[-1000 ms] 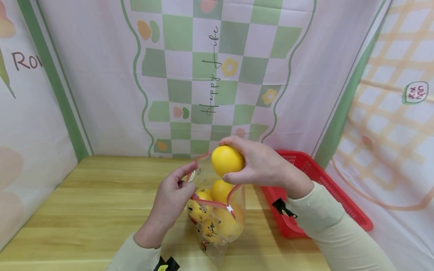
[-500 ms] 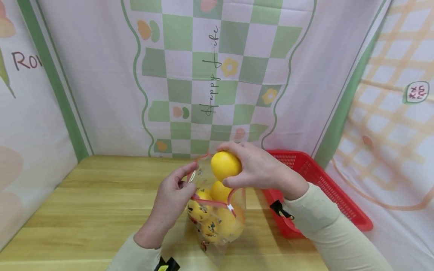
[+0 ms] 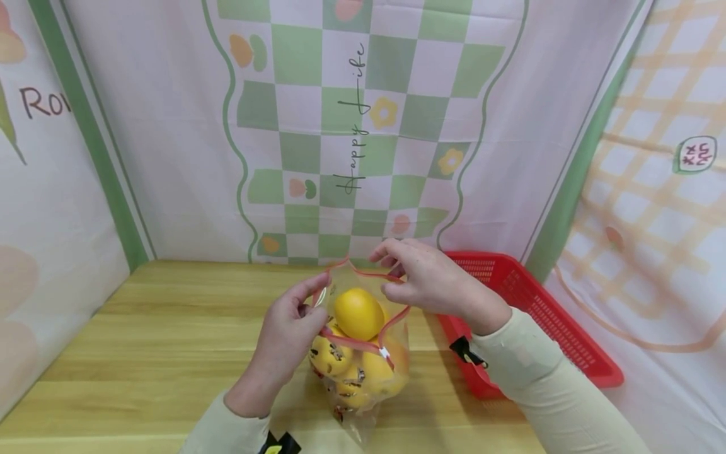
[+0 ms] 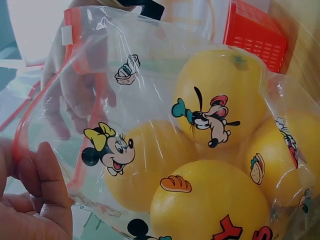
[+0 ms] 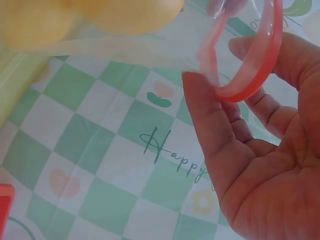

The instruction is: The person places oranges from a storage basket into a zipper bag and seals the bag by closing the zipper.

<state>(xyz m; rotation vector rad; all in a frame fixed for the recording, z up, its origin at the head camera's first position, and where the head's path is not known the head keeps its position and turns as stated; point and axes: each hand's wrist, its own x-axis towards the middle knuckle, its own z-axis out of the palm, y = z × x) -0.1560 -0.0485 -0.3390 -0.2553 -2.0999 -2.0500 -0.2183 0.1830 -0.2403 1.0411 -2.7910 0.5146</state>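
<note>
Nearest the person, the left hand (image 3: pixel 286 328) pinches the near rim of a clear plastic zip bag (image 3: pixel 363 362), thumb and forefinger closed on its red zip strip (image 3: pixel 354 340) at about 9 o'clock of the opening. The bag stands upright on the wooden table (image 3: pixel 142 340), its mouth pulled wide. It is see-through, printed with small cartoon mice, bread and other figures, and edged in red along the top. Inside lie several smooth yellow fruits (image 4: pixel 220 100) packed against one another; the topmost one (image 3: pixel 358 313) sits just under the opening, free of either hand. In the left wrist view the film creases and shines over the fruit. Beyond it, at about 1 o'clock of the bag, the right hand (image 3: pixel 433 284) grips the far rim, its fingers (image 5: pixel 210 115) curled round the red strip, which bends in a loop between thumb and fingertips. At 3 o'clock, behind the right forearm, a red plastic basket (image 3: pixel 539 315) rests on the table. Farthest off hangs a green and white checked cloth (image 3: pixel 351 126)
</note>
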